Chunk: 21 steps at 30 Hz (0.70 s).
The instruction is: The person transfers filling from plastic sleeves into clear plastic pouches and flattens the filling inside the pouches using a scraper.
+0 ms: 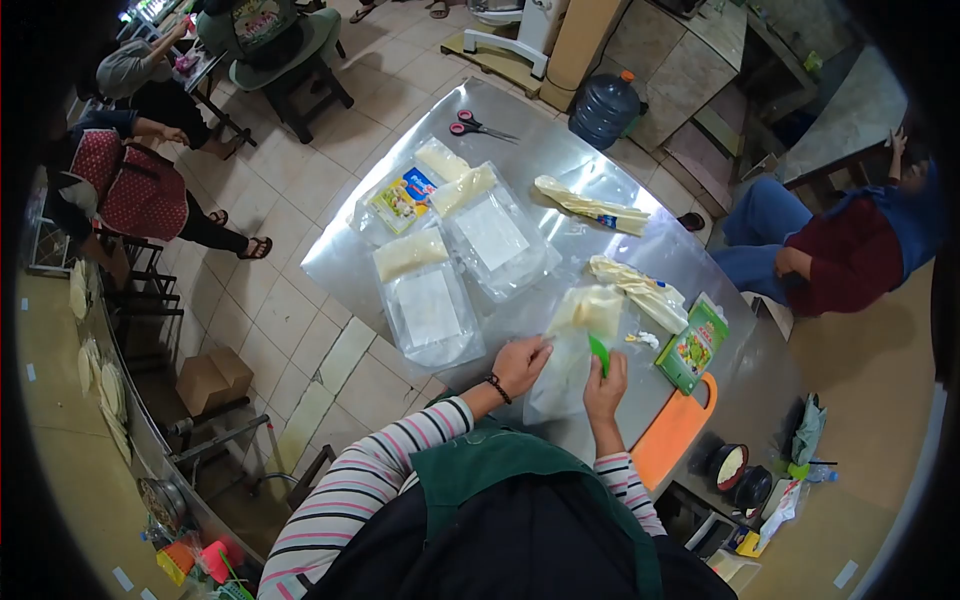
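Note:
My left hand [522,366] pinches the near left edge of a clear plastic bag [562,372] lying on the metal table [470,110]. Pale yellowish material [588,306] shows at the bag's far end. Above the bag's right side, my right hand [605,388] grips a small green tool [599,350], its pointed end toward the bag. To the left lie two clear packs with white sheets [428,306] [490,235] and a colourful printed pack [408,196]. Two rolled pale wrappers [590,205] [640,290] rest beyond and right of the bag.
Red-handled scissors [480,128] lie near the far edge. At the right are a green box [692,345] and an orange board [675,430]. A water jug [605,108] stands beyond the table. People are at the left and a seated person [840,240] is at the right.

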Motion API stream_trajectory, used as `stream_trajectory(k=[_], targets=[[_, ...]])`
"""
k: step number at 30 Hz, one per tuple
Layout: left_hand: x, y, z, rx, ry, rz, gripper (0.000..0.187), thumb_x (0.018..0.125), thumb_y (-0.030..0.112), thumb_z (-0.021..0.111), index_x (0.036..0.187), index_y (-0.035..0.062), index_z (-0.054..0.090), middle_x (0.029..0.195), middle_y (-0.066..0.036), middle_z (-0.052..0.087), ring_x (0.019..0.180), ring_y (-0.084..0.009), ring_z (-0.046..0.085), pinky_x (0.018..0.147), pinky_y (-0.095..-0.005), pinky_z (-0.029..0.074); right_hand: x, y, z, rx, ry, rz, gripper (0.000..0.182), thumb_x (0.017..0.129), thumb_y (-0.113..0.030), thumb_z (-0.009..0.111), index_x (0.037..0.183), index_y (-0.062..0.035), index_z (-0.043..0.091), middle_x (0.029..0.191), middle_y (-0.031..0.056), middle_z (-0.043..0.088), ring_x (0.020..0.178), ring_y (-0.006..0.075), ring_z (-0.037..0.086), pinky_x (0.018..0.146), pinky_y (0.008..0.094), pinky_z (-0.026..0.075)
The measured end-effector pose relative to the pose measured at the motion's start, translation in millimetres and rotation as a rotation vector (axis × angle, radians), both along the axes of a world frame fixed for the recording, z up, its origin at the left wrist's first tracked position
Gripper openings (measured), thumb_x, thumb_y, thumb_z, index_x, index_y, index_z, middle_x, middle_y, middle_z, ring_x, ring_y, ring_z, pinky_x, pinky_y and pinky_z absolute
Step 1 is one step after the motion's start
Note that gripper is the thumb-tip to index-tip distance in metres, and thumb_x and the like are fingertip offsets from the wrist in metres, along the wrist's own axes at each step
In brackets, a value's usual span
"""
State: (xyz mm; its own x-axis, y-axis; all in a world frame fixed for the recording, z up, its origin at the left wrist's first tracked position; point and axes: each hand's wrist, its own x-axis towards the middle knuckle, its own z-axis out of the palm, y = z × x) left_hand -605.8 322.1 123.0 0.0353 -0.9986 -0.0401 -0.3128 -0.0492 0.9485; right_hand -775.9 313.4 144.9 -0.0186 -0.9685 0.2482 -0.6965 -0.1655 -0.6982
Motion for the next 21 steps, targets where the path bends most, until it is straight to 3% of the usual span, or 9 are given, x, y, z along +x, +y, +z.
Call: stream_trajectory(k=[2, 6, 8, 13, 16, 17, 18, 19, 21], targets=[[21, -19, 1, -0.042, 0.002, 0.119, 0.021, 0.081, 0.020, 0.056, 0.092, 0.0035, 0.062, 0.069, -0.012, 0.057, 0.057, -0.0181, 0.052, 0.053, -0.0320, 0.040, 22, -40, 16, 0.046, 0.054, 0.084, 0.013, 0.079, -0.004, 0.055, 0.088, 0.0042, 0.051, 0.083, 0.0193, 0.050, 0.079, 0.0352, 0.050, 0.069, 0.0384, 0.041], [77, -78, 3, -0.076, -0.040, 0.412, 0.021, 0.076, 0.021, 0.062, 0.086, 0.0033, 0.064, 0.071, -0.011, 0.058, 0.057, -0.0177, 0.051, 0.053, -0.0301, 0.040, 92, -141, 11, -0.351, 0.058, 0.301, 0.009, 0.075, -0.004, 0.057, 0.080, 0.0011, 0.052, 0.083, 0.0182, 0.052, 0.080, 0.0359, 0.051, 0.069, 0.0429, 0.041], [103, -104, -13, -0.084, -0.095, 0.472, 0.021, 0.074, 0.021, 0.063, 0.085, 0.0034, 0.064, 0.070, -0.011, 0.058, 0.058, -0.0185, 0.052, 0.054, -0.0306, 0.041, 125, -177, 1, -0.283, 0.041, 0.419, 0.009, 0.072, -0.003, 0.058, 0.076, -0.0002, 0.050, 0.083, 0.0157, 0.053, 0.079, 0.0348, 0.050, 0.069, 0.0430, 0.041], [139, -134, -55, 0.080, -0.341, 0.478, 0.018, 0.071, 0.019, 0.062, 0.076, 0.0024, 0.059, 0.069, -0.013, 0.058, 0.063, -0.0304, 0.055, 0.060, -0.0381, 0.043, 165, -209, -44, -0.178, 0.143, 0.472, 0.010, 0.073, -0.008, 0.056, 0.080, -0.0028, 0.051, 0.084, 0.0132, 0.052, 0.077, 0.0329, 0.049, 0.068, 0.0411, 0.040], [139, -132, -79, 0.181, -0.446, 0.506, 0.018, 0.070, 0.018, 0.061, 0.074, 0.0016, 0.055, 0.067, -0.013, 0.057, 0.066, -0.0332, 0.055, 0.063, -0.0398, 0.043, 161, -198, -58, -0.194, 0.262, 0.299, 0.010, 0.074, -0.010, 0.055, 0.081, -0.0033, 0.051, 0.090, 0.0128, 0.053, 0.084, 0.0322, 0.050, 0.071, 0.0382, 0.041], [140, -130, -82, 0.166, -0.483, 0.511, 0.018, 0.069, 0.016, 0.060, 0.078, 0.0020, 0.053, 0.065, -0.013, 0.055, 0.061, -0.0285, 0.057, 0.058, -0.0378, 0.045, 155, -196, -57, -0.256, 0.241, 0.273, 0.012, 0.076, -0.010, 0.054, 0.085, -0.0030, 0.052, 0.092, 0.0134, 0.055, 0.086, 0.0326, 0.051, 0.072, 0.0383, 0.042], [138, -129, -66, 0.323, -0.139, 0.552, 0.026, 0.067, 0.010, 0.062, 0.088, 0.0014, 0.050, 0.061, -0.011, 0.051, 0.065, -0.0288, 0.056, 0.061, -0.0397, 0.044, 141, -195, -53, -0.324, 0.223, 0.249, 0.014, 0.078, -0.011, 0.053, 0.089, -0.0028, 0.054, 0.095, 0.0140, 0.057, 0.087, 0.0331, 0.053, 0.073, 0.0384, 0.043], [137, -125, -64, 0.348, -0.039, 0.568, 0.036, 0.066, 0.009, 0.061, 0.098, -0.0007, 0.047, 0.061, -0.010, 0.049, 0.063, -0.0269, 0.055, 0.061, -0.0384, 0.044, 122, -188, -46, -0.317, 0.247, 0.210, 0.014, 0.078, -0.011, 0.053, 0.089, -0.0028, 0.054, 0.095, 0.0140, 0.057, 0.087, 0.0331, 0.053, 0.073, 0.0384, 0.043], [139, -114, -81, 0.091, -0.219, 0.567, 0.044, 0.068, 0.007, 0.058, 0.108, -0.0033, 0.044, 0.083, -0.015, 0.048, 0.077, -0.0279, 0.051, 0.067, -0.0358, 0.043, 89, -173, -26, -0.010, -0.030, 0.037, 0.026, 0.081, -0.012, 0.054, 0.106, -0.0032, 0.054, 0.093, 0.0175, 0.059, 0.084, 0.0356, 0.056, 0.073, 0.0371, 0.045]])
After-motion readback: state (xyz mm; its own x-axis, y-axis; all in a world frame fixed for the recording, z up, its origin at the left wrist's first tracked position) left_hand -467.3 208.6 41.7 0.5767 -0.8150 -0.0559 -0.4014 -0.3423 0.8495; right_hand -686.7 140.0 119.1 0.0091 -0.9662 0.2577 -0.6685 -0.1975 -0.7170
